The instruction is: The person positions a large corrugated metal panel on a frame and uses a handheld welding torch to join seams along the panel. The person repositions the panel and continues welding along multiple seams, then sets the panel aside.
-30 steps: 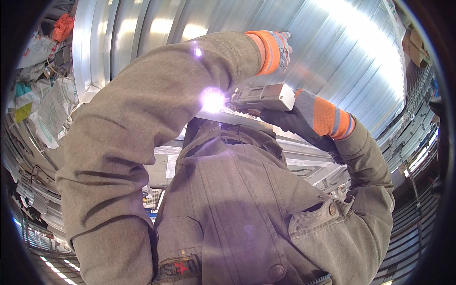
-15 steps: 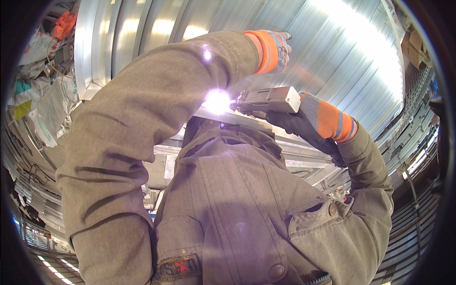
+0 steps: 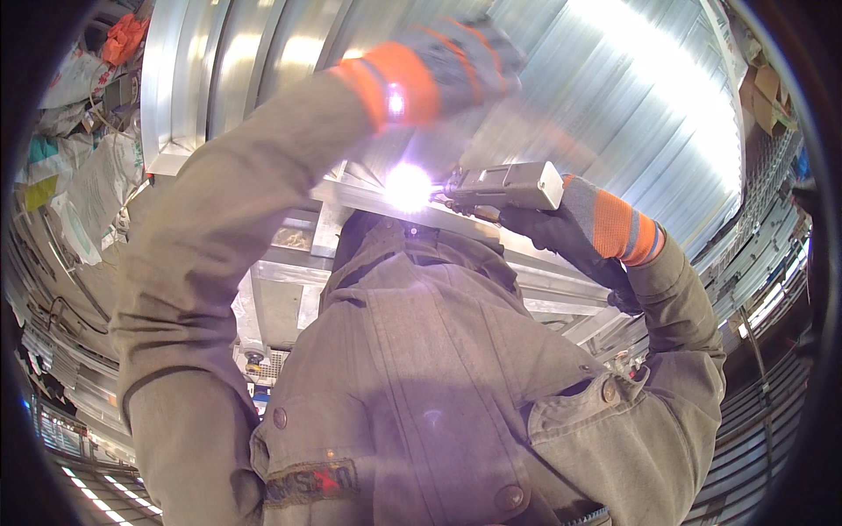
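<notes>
The grey box-shaped metal welding torch head [image 3: 504,187] is the reference item; it sits in the upper centre of the head view, above the collar of the person's olive-brown buttoned work jacket [image 3: 421,377]. Its long axis runs nearly level across the picture, with the nozzle end pointing toward the left side of the picture and the squared rear end toward the right. A bright white welding arc [image 3: 409,187] burns directly at the nozzle end, touching a pale horizontal metal frame bar [image 3: 351,195] that extends away from the torch on the nozzle side. The right hand [image 3: 570,232], in a dark grey knitted glove with an orange cuff, is wrapped around the underside and rear of the torch, fingers closed on it in a firm grip. The left hand [image 3: 460,61], in a matching grey glove with orange cuff, is raised above and slightly nozzle-side of the torch, apart from it; it is motion-blurred, and its degree of opening cannot be determined, nor whether it rests against anything. Behind the torch, a ribbed, shiny corrugated sheet-metal surface [image 3: 614,96] fills the background. Well away from the torch on the nozzle side, pale sacks and bundled material [image 3: 83,175] lie stacked near the picture's edge.
</notes>
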The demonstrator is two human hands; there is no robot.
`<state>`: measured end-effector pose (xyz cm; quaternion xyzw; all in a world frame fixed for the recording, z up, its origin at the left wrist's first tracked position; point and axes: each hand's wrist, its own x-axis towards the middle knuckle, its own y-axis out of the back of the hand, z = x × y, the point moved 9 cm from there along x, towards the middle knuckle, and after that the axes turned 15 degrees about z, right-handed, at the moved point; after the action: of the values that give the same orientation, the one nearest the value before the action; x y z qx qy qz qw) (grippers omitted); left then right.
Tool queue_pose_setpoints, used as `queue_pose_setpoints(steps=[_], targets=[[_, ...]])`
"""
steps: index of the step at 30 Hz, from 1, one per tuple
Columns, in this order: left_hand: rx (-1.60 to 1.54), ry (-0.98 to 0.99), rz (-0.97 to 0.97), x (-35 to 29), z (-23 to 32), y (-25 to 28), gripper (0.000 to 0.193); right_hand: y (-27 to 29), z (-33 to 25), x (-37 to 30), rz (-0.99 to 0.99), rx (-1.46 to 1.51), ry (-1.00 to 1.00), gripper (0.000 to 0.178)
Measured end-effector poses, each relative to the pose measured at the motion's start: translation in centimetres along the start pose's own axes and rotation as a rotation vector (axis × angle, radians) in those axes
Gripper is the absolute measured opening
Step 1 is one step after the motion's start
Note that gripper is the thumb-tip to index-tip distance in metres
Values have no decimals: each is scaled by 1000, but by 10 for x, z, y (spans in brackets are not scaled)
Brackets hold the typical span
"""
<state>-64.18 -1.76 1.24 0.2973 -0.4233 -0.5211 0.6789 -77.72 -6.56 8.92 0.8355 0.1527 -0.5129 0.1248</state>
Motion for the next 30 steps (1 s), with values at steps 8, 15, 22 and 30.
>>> queue_pose_setpoints(steps=[8,15,22,30], targets=[[200,568,620,-163,-101,163,27,-1,-2,-9,-16,-27,-13,48],[465,896,650,-331,-129,186,38,-3,4,-14,3,-72,-38,47],[500,994,659,-393,-118,159,43,-5,-9,-24,1,-42,-4,45],[548,1012,658,-422,-129,152,42,-9,-20,-34,10,10,89,43]])
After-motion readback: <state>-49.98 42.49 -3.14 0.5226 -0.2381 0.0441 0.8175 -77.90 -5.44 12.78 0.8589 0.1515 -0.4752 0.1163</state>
